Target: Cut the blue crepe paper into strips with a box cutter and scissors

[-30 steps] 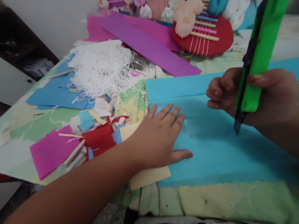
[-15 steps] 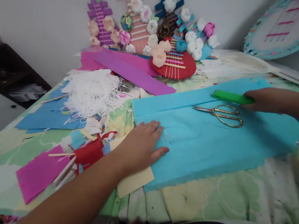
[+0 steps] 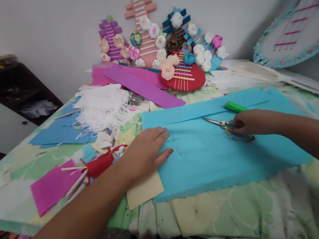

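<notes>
My left hand [image 3: 145, 153] lies flat with fingers stretched over the left edge of a light-blue sheet of paper [image 3: 208, 164] and a cream piece of paper [image 3: 144, 191]. My right hand [image 3: 254, 122] has its fingers closed at the gold handles of a pair of scissors [image 3: 216, 122]. The scissors rest on the blue sheet, points to the left. Just behind them a green cutter knife [image 3: 234, 106] lies on the paper, its near end hidden by my right hand. A folded blue strip [image 3: 177, 115] runs along the sheet's far side.
White shredded strands [image 3: 103, 106] sit at the left, near blue sheets [image 3: 59, 132] and a magenta piece [image 3: 55, 187]. Purple strips [image 3: 145, 85] and a red guitar-shaped craft [image 3: 186, 77] lie farther back. Several decorated guitar shapes, including a pink one [image 3: 145, 37], lean against the wall.
My right hand has let go of the green cutter knife, leaving it on the blue paper, and moved left onto the scissors' handles. My left hand stays in place. The view has shifted slightly.
</notes>
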